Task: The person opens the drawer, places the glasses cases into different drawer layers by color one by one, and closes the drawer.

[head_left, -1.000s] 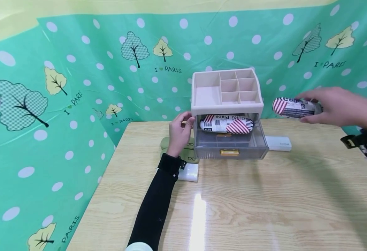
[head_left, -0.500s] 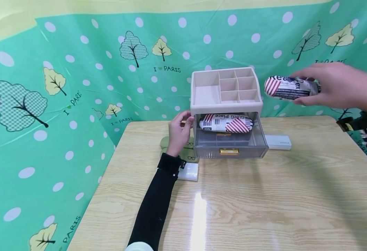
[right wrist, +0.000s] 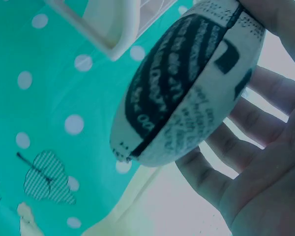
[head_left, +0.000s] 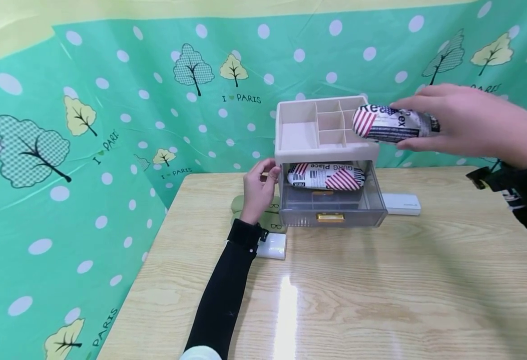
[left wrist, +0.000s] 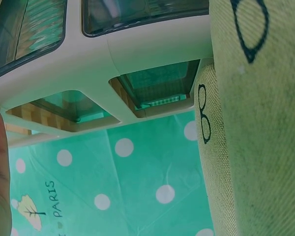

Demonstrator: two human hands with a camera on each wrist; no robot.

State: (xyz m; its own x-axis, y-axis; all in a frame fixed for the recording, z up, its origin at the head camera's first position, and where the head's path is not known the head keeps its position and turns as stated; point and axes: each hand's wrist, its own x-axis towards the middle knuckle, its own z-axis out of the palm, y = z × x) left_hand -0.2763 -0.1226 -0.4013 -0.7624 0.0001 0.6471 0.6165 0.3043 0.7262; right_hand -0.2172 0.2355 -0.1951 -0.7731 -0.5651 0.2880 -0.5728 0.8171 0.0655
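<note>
White, black and red print is seen on the rounded case held in the right hand, thumb and fingers clamped about its rear part. The front end is left free and pointed toward the organizer, presumably so that it can be set down without the fingers in the way. The case is raised off the desk, overlapping the organizer's right side in the head view. By the left hand, well apart, the organizer's left side is touched, probably for steadying. The drawer is pulled out, apparently for access; a similar case is contained there, between the two hands.
</note>
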